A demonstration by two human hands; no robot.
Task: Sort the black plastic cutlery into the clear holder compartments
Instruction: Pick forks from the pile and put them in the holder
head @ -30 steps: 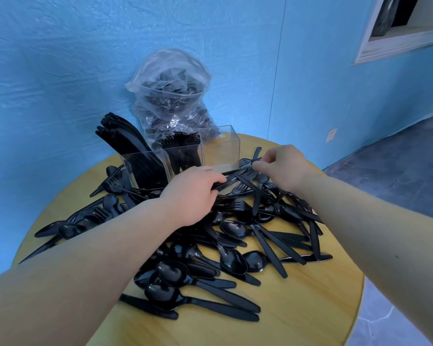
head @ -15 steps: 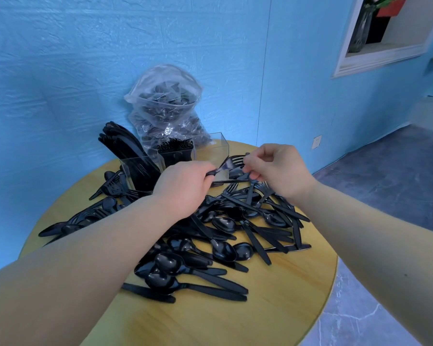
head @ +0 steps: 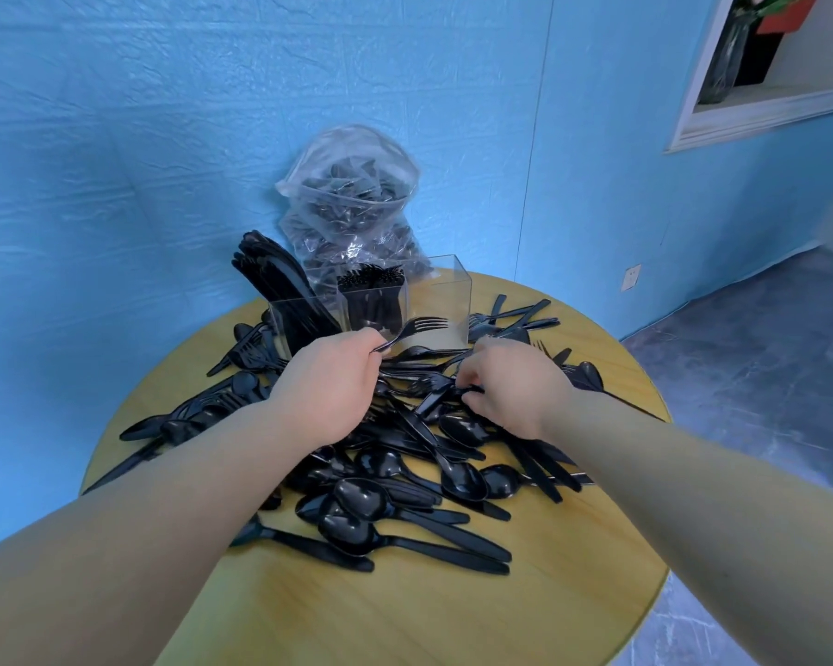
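Clear holder: three compartments side by side at the far side of the table. Left compartment holds knives, leaning up and left over its rim. Middle compartment packed with forks, tines up. Right compartment: contents not discernible through the clear wall. Behind the holder, a clear plastic bag full of black cutlery stands against the wall.

Left hand: fingers curled round the handle of one fork. This fork sits in front of the holder, long axis running up and right, tines pointing right, across the front of the right compartment.

Right hand: fingers curled down into the loose cutlery pile; seems to pinch a piece, which one I cannot tell.

Pile: spoons, forks and knives spread over most of the round yellow wooden table, axes in all directions.

Room: blue textured wall, white-framed recess upper right, grey floor, wall socket.
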